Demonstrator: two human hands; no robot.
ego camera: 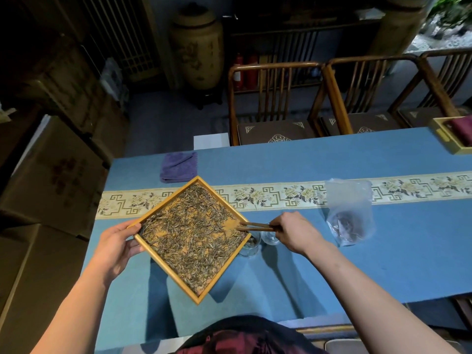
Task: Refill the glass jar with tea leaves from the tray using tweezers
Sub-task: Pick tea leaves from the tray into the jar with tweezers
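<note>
Long surface (332, 264) under a blue cloth, crossed left to right by a cream floral band (281, 194). Beyond the far edge, three wooden chairs (275, 103) with dark cushions, and farther back a tall ceramic urn (196, 47) on a dark stand. Stacked cardboard boxes (51, 180) off to the left. Near the left end of the surface, a square wooden tray (176, 273) turned like a diamond and lifted off the cloth, casting a shadow below, its bed covered with dry tea leaves (189, 238). Left hand (115, 247) gripping the tray's left corner, thumb over the rim, fingers curled beneath. Right hand (296, 232) just right of the tray, pinching wooden tweezers (256, 226) whose tips reach over the tray's right corner among the leaves. Tucked under that right corner, partly hidden by the rim, a glass jar (251, 245) standing on the cloth with a few dark leaves inside. Just beside it to the right, under the right hand, a second clear glass piece (270, 237), too hidden to identify. Farther right, a clear plastic bag (348, 213) lying across the band with a dark clump at its near end. Folded purple cloth (178, 167) beyond the tray. At the far right edge, a wooden box (444, 139) holding something maroon.
</note>
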